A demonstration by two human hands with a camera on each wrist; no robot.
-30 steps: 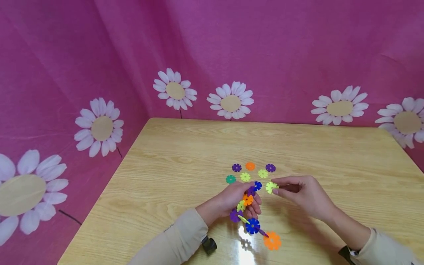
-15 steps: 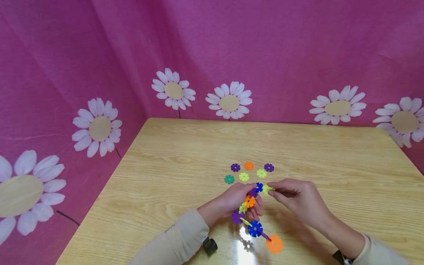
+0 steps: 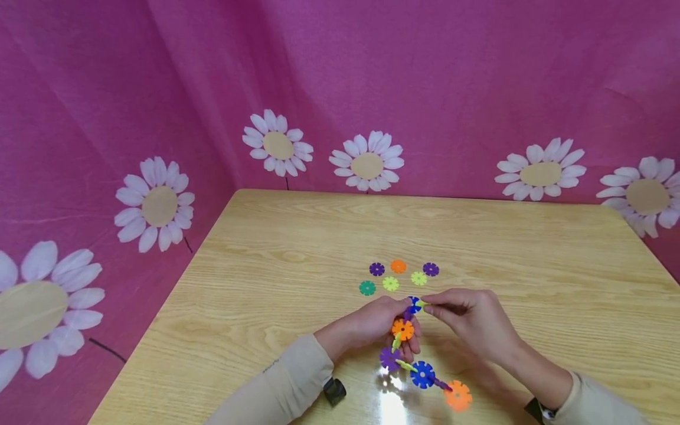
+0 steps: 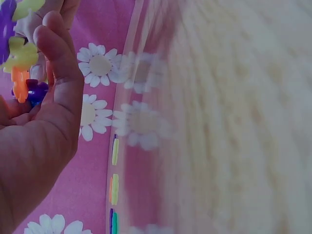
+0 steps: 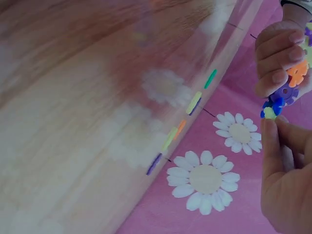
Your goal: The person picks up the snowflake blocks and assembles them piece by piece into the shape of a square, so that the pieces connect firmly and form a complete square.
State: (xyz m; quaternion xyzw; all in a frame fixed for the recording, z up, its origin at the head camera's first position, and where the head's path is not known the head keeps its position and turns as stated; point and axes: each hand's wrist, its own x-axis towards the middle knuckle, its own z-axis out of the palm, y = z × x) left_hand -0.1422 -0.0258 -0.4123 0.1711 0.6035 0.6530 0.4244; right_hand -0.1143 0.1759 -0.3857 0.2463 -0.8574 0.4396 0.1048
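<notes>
Over the table (image 3: 297, 248), our left hand (image 3: 374, 323) pinches a chain (image 3: 389, 359) of discs near its blue end. Our right hand (image 3: 478, 324) pinches a yellow disc (image 3: 421, 304) against that end.

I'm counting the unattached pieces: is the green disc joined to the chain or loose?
Loose: the green disc lies flat on the table, apart from the chain in the left hand.
</notes>
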